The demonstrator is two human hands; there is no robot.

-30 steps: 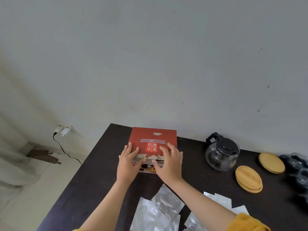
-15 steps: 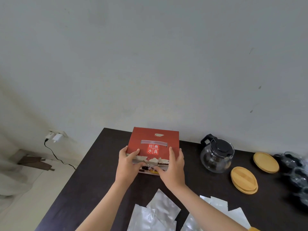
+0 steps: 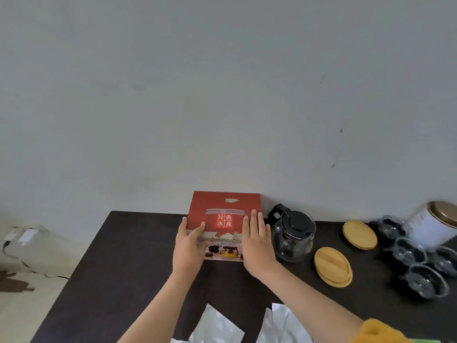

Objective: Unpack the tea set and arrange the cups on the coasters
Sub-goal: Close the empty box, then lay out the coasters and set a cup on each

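Red box (image 3: 223, 214): now lying nearer the wall. Left hand (image 3: 189, 243) is gripping its left edge; right hand (image 3: 257, 240), fingers now straightened, is pressing its right side. Unpacking seemingly finished.

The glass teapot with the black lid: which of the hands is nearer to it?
Right. The right hand lies on the red box just beside the glass teapot; the left hand grips the box's far side.

Red box (image 3: 222, 211) front: "经典水具".
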